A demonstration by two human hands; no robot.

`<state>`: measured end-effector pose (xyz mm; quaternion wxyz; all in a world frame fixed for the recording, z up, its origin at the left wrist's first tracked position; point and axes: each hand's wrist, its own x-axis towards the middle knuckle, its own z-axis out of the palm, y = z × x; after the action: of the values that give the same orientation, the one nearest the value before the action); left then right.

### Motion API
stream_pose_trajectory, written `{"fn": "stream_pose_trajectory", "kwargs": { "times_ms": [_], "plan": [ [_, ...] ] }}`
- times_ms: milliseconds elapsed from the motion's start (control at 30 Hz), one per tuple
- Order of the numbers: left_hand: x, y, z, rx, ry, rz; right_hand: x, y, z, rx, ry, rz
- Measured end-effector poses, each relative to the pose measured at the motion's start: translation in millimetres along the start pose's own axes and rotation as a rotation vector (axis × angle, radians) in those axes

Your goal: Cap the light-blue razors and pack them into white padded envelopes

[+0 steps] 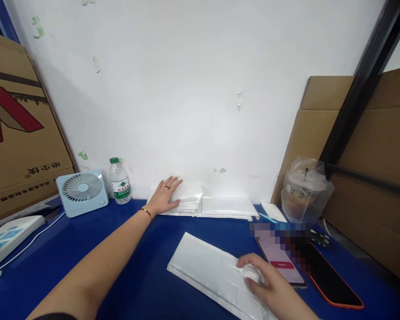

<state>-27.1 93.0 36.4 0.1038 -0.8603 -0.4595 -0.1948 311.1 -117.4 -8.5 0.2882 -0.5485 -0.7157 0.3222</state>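
My left hand (164,195) lies flat with spread fingers on a stack of white padded mailers (186,206) against the wall. A ring and a gold bracelet show on it. Nearer to me, a white bubble mailer (206,266) rests at a slant on the blue table. The curled thumb and fingers of my right hand (265,282) grip its right part, around a shiny, rounded bulge (252,273). Whether that bulge belongs to the mailer or is a separate thing, I cannot tell. More white mailers (228,207) lie beside the stack.
Left are a light blue fan (83,193), a water bottle (120,182), a power strip (11,235) with a white cable, and a large carton (20,133). Right are two phones (283,262) (333,275), a bagged drink cup (303,191) and cardboard (376,178).
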Motion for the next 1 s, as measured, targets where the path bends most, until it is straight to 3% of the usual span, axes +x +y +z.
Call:
{"fn": "stream_pose_trajectory", "kwargs": {
  "times_ms": [100,167,267,333,367,400,433,533,567,633,700,767,800,900,1000],
  "plan": [
    [-14.4,1.2,14.4,-0.062,-0.11,0.03,0.4,0.7,0.9,0.02,0.013,-0.003],
    [-16.1,5.5,13.5,-0.148,-0.088,-0.018,0.9,1.5,1.1,0.045,0.032,-0.029],
    [-20.7,29.1,0.9,-0.396,0.251,-0.232,3.6,-0.7,-0.7,0.09,0.108,-0.118],
    [-37.0,59.2,-9.2,-0.713,0.501,-0.475,7.7,-7.3,-4.0,0.106,0.179,-0.182],
    [-50.2,77.5,-13.3,-0.921,0.568,-0.621,10.6,-12.6,-6.3,0.104,0.212,-0.215],
    [-65.9,96.9,-16.7,-1.18,0.554,-0.749,14.1,-19.4,-8.7,0.094,0.239,-0.25],
    [-82.9,116.3,-19.2,-1.448,0.465,-0.877,18.2,-27.5,-11.2,0.079,0.262,-0.291],
    [-126.9,165.8,-23.8,-2.062,-0.061,-1.285,31.8,-57.5,-16.2,0.045,0.287,-0.403],
    [-135.4,177.1,-25.1,-2.187,-0.155,-1.351,36.3,-67.9,-16.4,0.057,0.283,-0.438],
    [-140.1,190.1,-27.7,-2.424,-0.193,-1.3,44.5,-86.3,-14.0,0.124,0.293,-0.496],
    [-131.5,191.7,-30.2,-2.599,-0.125,-1.117,51.2,-98.9,-7.6,0.272,0.301,-0.476],
    [-115.8,185.2,-32.8,-2.695,0.069,-0.86,57.2,-104.1,2.6,0.522,0.279,-0.389],
    [-107.2,180.3,-34.0,-2.71,0.22,-0.721,60.1,-103.9,8.7,0.668,0.255,-0.336],
    [-82.9,163.6,-36.4,-2.648,0.591,-0.4,69.8,-94.4,28.5,1.014,0.158,-0.212],
    [-61.5,150.1,-36.6,-2.576,0.674,-0.437,81.8,-76.9,46.0,1.241,0.102,-0.104]
  ]
}}
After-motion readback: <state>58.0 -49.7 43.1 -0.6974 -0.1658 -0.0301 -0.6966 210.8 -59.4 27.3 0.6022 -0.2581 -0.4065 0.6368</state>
